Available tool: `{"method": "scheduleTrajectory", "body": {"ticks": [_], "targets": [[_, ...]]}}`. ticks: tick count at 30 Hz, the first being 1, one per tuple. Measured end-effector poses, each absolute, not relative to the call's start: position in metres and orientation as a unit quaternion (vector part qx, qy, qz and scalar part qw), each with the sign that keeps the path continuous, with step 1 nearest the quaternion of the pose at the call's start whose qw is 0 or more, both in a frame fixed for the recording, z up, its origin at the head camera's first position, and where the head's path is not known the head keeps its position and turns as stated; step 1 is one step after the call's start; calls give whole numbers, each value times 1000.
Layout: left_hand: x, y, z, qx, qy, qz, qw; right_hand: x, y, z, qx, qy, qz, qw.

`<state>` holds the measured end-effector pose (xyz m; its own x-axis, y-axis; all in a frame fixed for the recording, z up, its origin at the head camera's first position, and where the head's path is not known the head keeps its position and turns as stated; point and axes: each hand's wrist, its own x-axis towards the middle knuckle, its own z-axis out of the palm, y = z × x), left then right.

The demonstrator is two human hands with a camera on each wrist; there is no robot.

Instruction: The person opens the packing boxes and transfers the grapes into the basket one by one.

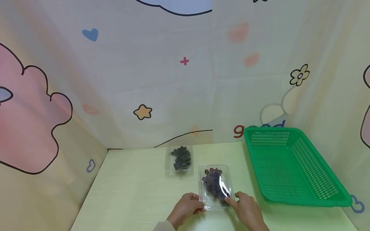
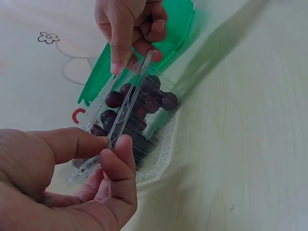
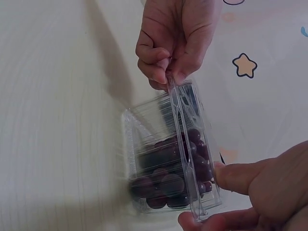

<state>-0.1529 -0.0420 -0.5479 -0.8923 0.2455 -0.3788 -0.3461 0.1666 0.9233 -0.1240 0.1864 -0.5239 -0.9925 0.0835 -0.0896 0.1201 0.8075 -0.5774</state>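
Observation:
A clear plastic box of dark grapes [image 1: 213,183] is held between both hands at the front of the table. My left hand [image 1: 188,206] pinches the rim at its near left corner, thumb above and fingers below. At the near right corner my right hand [image 1: 245,207] grips the rim, its thumb lying on the lid. In the left wrist view the lid edge and tray edge [image 2: 129,108] run close together between the hands. Purple grapes [image 3: 166,183] show through the ribbed side in the right wrist view.
A second clear box of grapes [image 1: 182,158] stands farther back on the pale table [image 1: 130,186]. On the right is a green plastic basket [image 1: 289,173] with nothing in it. A printed curtain [image 1: 162,80] hangs behind and at both sides.

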Motion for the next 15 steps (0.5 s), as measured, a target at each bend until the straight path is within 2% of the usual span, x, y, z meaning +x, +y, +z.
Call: {"method": "scheduleTrajectory", "body": {"ticks": [15], "targets": [[-140, -47, -551, -38, 726, 647, 232, -117, 182, -522, 59, 948, -305, 68]]}}
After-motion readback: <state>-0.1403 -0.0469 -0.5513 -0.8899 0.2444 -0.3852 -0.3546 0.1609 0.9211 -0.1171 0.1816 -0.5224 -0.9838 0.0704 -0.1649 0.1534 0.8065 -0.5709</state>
